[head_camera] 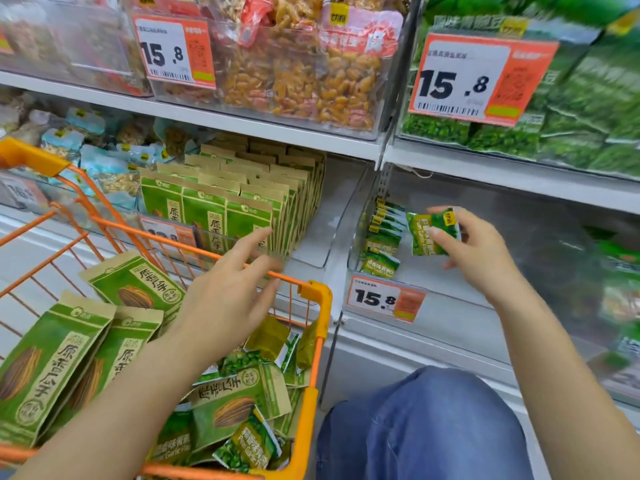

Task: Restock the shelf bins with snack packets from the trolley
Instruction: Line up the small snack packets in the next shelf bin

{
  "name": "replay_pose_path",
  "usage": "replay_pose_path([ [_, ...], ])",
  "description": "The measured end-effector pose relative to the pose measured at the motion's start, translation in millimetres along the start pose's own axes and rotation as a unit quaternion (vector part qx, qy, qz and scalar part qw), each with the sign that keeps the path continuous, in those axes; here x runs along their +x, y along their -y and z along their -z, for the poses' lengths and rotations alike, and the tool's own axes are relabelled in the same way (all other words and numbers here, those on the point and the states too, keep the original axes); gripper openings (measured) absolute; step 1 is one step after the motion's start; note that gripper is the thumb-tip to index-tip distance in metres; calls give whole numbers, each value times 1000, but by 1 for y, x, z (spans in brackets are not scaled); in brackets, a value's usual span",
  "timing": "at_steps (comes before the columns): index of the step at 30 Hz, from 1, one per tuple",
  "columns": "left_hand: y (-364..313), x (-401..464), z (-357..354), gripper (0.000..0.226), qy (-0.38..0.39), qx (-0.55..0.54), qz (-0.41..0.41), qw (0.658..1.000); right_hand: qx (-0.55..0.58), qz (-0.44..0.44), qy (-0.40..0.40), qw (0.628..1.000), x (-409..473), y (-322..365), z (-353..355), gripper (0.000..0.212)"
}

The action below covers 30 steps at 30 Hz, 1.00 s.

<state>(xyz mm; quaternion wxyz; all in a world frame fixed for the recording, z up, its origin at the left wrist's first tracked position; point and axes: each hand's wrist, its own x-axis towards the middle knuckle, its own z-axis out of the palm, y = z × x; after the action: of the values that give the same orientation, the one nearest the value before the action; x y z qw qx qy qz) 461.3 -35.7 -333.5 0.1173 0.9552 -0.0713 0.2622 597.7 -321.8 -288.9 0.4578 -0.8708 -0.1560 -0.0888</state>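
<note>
Pinched between thumb and fingers, a small green pea packet (433, 232) sits in the right hand (476, 251), just at the open front of the clear shelf bin (360, 216). At 9 o'clock of it, a short row of the same packets (382, 233) stands against the bin's left wall; the room at 3 o'clock is blurred. Left hand (225, 296) hovers with straight fingers, holding nothing, over the orange trolley (313, 341), whose rim stands between it and the shelf.
</note>
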Motion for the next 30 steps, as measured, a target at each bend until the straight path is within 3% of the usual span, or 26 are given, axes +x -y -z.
replay_pose_path([
  [3,2,-2,-7,10,15,10,21,1000,-88,-48,86,991,23,-14,-14,21],
  [7,4,-5,-11,7,46,7,23,999,-121,-138,240,953,45,-20,-57,45],
  [12,9,-9,-8,10,75,-16,51,996,-284,-140,237,918,60,-24,-79,52],
  [17,9,-8,-6,18,108,3,69,992,-299,-149,308,891,55,-31,-83,67],
  [22,7,-9,-8,19,150,17,69,986,-344,-148,284,883,57,-36,-85,62],
  [26,5,-8,-8,19,149,15,65,987,-382,-80,200,898,57,-34,-86,84],
  [30,4,-7,-8,20,155,18,68,985,-497,-6,168,851,68,-26,-83,88],
])
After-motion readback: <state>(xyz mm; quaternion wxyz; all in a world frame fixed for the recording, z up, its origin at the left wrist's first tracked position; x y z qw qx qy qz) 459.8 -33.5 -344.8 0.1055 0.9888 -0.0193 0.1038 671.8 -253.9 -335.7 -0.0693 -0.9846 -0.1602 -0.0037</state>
